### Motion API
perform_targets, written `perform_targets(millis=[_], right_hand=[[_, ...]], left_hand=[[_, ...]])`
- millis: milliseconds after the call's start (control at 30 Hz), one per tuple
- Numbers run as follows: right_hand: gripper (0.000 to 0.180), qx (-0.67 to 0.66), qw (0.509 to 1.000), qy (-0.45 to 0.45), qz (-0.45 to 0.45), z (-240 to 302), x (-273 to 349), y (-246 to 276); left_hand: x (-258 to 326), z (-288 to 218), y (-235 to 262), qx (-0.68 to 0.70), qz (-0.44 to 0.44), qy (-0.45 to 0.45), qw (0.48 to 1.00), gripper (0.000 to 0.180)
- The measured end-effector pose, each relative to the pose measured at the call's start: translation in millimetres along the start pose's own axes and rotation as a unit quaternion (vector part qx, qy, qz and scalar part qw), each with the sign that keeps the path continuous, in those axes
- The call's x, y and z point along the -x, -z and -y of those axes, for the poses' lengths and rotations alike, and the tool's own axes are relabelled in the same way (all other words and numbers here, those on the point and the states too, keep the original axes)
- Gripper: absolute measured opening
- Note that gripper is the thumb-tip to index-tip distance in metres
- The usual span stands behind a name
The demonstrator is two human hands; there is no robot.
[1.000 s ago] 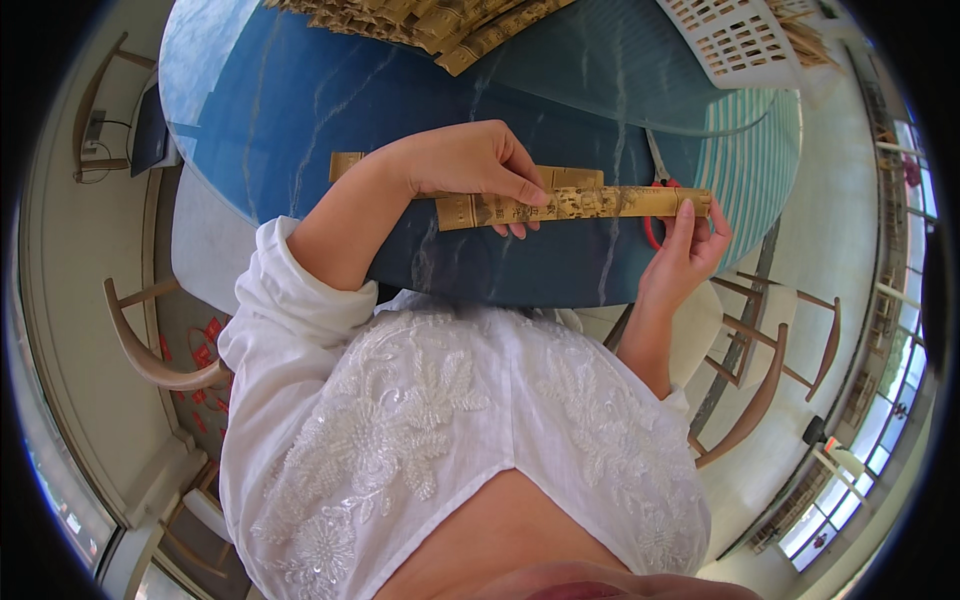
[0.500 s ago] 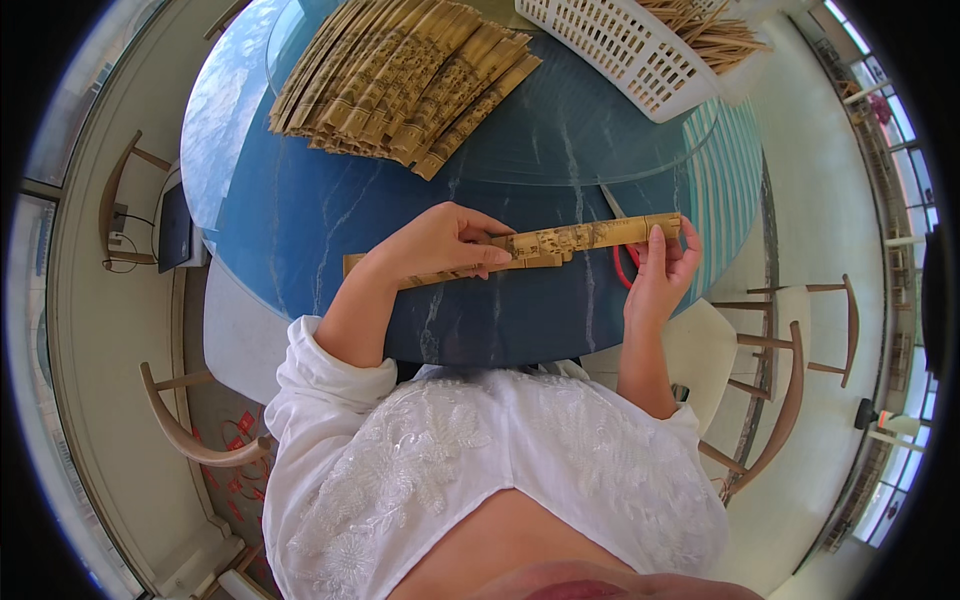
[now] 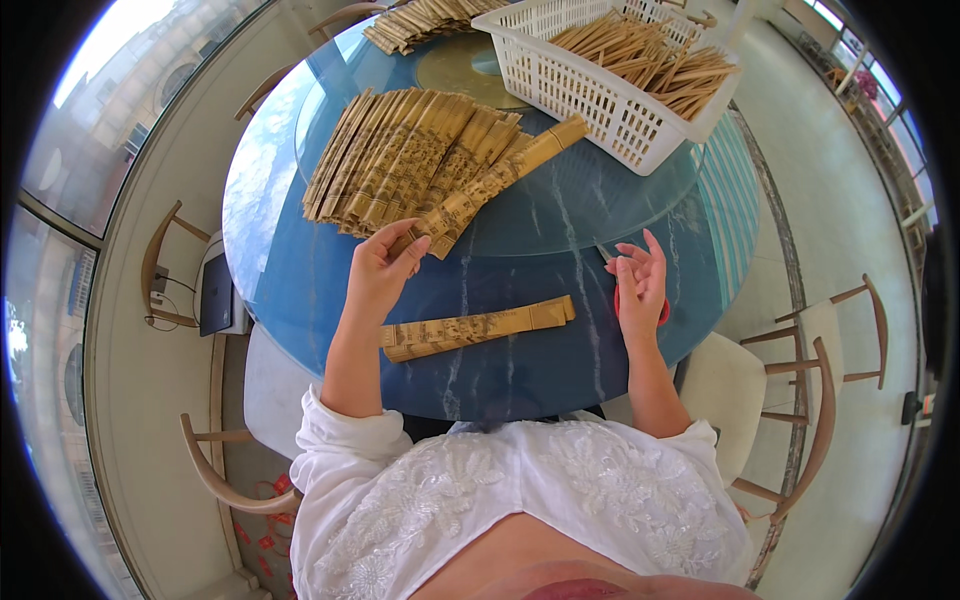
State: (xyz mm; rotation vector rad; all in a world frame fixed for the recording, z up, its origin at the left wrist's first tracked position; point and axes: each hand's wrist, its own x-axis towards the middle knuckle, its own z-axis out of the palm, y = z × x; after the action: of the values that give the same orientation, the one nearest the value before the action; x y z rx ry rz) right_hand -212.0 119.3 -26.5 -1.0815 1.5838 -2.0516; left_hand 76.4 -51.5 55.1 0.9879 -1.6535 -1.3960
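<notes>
My left hand (image 3: 386,252) is closed on the near end of a long yellow-brown chopstick sleeve (image 3: 505,178) with a bamboo print. The sleeve slants up to the right, across the right side of a fanned pile of similar sleeves (image 3: 385,150). Closer to me, a few more sleeves (image 3: 480,330) lie overlapped on the blue marbled table (image 3: 520,375). My right hand (image 3: 640,290) is open and holds nothing, its fingers loosely curled and apart. Partly hidden beneath it are scissors (image 3: 664,312) with red handles.
A white slatted basket (image 3: 640,130) full of thin wooden sticks (image 3: 660,60) stands at the far right on the glass turntable (image 3: 560,215). Another stack of sleeves (image 3: 420,22) lies at the far edge. Wooden-armed chairs (image 3: 725,395) surround the table, and a dark laptop-like device (image 3: 217,290) sits at left.
Both hands were on a sleeve near me; that one now lies on the table. My left hand has moved up to the pile and gripped another sleeve. My right hand has let go.
</notes>
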Motion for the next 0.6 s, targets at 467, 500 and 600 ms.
perform_targets(millis=[467, 500, 600], right_hand=[[0.045, 0.102, 0.993, 0.027, 0.057, -11.6, 8.0, -3.7], [0.045, 0.106, 0.992, 0.03, 0.058, -12.5, 7.9, -3.4], [0.044, 0.116, 0.99, 0.037, 0.066, -14.8, 8.2, -2.5]], left_hand=[[-54.8, 17.5, 48.8, -0.239, -0.281, 0.014, 0.929, 0.05], [-55.7, 20.3, 48.3, -0.251, -0.277, -0.006, 0.927, 0.049], [-60.5, 35.2, 48.3, -0.318, -0.283, -0.076, 0.902, 0.045]])
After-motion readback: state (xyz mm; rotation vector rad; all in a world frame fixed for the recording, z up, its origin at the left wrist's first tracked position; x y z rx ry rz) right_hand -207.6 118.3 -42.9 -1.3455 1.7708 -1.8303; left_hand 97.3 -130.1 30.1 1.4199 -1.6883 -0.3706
